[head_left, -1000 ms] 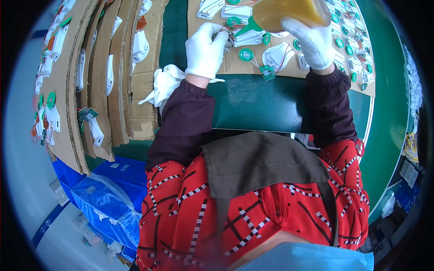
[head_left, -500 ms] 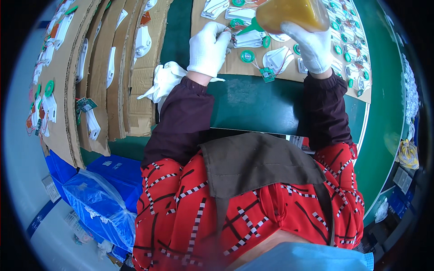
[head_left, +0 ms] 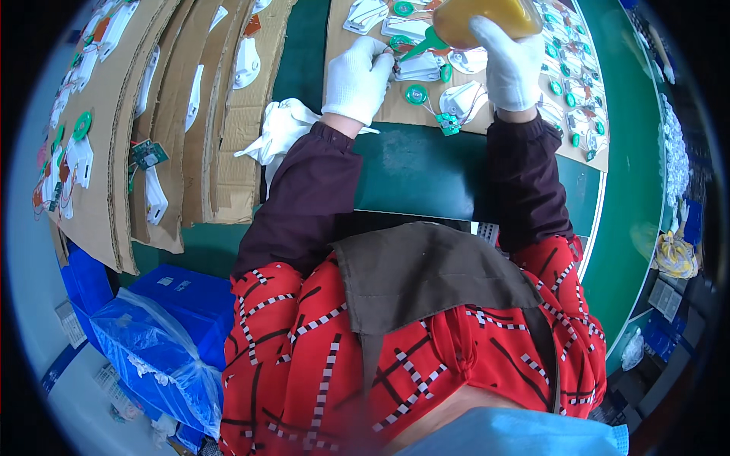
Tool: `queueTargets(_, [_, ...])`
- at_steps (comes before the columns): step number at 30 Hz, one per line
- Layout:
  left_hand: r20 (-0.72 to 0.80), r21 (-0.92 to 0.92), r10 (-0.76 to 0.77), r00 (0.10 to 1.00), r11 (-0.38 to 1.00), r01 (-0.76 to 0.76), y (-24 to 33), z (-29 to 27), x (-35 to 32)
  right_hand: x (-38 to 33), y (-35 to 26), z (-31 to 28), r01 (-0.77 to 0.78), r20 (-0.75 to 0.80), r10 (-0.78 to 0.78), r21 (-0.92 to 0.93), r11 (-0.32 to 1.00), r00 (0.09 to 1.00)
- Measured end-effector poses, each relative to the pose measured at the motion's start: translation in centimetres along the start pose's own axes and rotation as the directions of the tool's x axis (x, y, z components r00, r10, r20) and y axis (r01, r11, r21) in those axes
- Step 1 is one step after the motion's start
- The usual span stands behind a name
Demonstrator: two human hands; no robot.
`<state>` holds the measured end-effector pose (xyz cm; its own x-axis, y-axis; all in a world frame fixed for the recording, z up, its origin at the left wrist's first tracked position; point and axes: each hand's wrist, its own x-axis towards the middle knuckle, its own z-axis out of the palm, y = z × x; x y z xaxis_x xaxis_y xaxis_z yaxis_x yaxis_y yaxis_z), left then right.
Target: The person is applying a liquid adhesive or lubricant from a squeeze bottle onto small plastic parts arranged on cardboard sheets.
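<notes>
Broadly, the view is filled by a green tabletop (head_left: pixel 414 171), its left side overlaid by long brown corrugated cardboard sheets (head_left: pixel 237 163) on which white plastic parts are laid. Below them, at the lower left, blue plastic bins (head_left: pixel 182 296) are seen, one partly covered by clear film. Beyond the bare green strip, a flat brown cardboard board (head_left: pixel 388 106) is covered with rows of small assemblies. Over this board a squat, translucent bottle of amber liquid (head_left: pixel 487 21) is held tilted by the white-gloved right hand (head_left: pixel 511 68), its fingers wrapped against it. The white-gloved left hand (head_left: pixel 357 83) is held narrow, thumb and forefinger brought close together beside the board's wiring; whether anything is pinched there cannot be told. A crumpled white cloth item (head_left: pixel 285 135) is left beside the left forearm. Just right of the left fingertips, a white plastic housing (head_left: pixel 420 68) is placed, and toward its near end the bottle's tapered green nozzle (head_left: pixel 426 44) is pointed. Nearer the table strip, a round green-rimmed disc (head_left: pixel 416 94) and a small green circuit board (head_left: pixel 449 123) are joined by thin wires.
</notes>
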<state>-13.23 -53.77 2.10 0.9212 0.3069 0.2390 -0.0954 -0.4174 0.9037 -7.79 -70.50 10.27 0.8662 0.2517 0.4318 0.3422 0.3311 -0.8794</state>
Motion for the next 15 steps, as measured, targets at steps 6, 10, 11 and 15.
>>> queueTargets(6, [-0.010,0.025,0.011,1.000,1.000,-0.010,0.0,-0.2,0.0,0.8,-0.3,2.3,-0.370,-0.281,0.250,-0.563,0.739,0.927])
queueTargets(10, [0.007,0.007,0.004,1.000,1.000,-0.004,-0.1,-0.2,0.0,-0.2,0.8,-0.2,0.028,0.076,-0.014,-0.187,0.982,0.997])
queueTargets(11, [0.002,0.006,0.007,1.000,1.000,-0.007,0.0,-0.1,0.0,0.0,1.4,-1.2,0.123,0.152,-0.085,-0.262,0.957,0.985])
queueTargets(15, [0.011,-0.007,-0.019,1.000,1.000,0.019,0.3,-0.5,-0.1,0.1,0.5,-1.9,-0.020,0.122,0.060,-0.300,0.954,0.991])
